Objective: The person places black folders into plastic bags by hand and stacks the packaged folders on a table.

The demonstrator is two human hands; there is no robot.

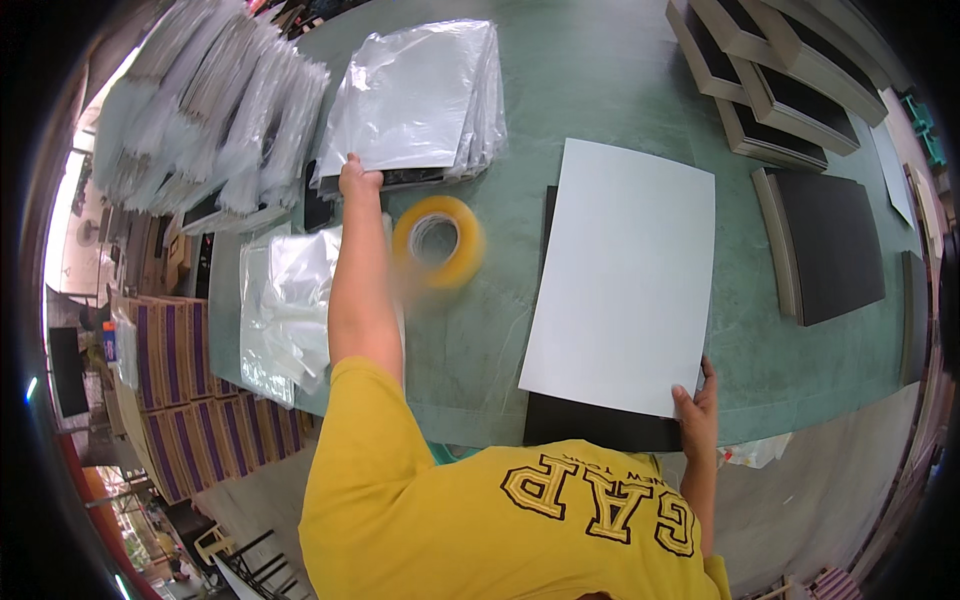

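Observation:
My left hand (pixel 358 180) reaches far forward, its fingers curled at the near edge of a pile of plastic-wrapped packs (pixel 415 95) with white sheets inside. The thumb points forward; the fingers' undersides are hidden. A large white sheet (pixel 625 270) lies to the right, on top of black sheets (pixel 600 422) that stick out at its near and left edges. My right hand (pixel 698 410) grips its near right corner, thumb on top and fingers along the side. Between my arms is a wide roll of yellowish tape (pixel 470 250), lying flat.
Clear plastic bags (pixel 290 300) lie beside my left forearm. Tall piles of filled plastic sleeves (pixel 200 110) stand far left. At right are a black-topped stack (pixel 830 245) and several more stacks (pixel 770 80) behind it. Cartons (pixel 190 400) stand left of the green table (pixel 480 370).

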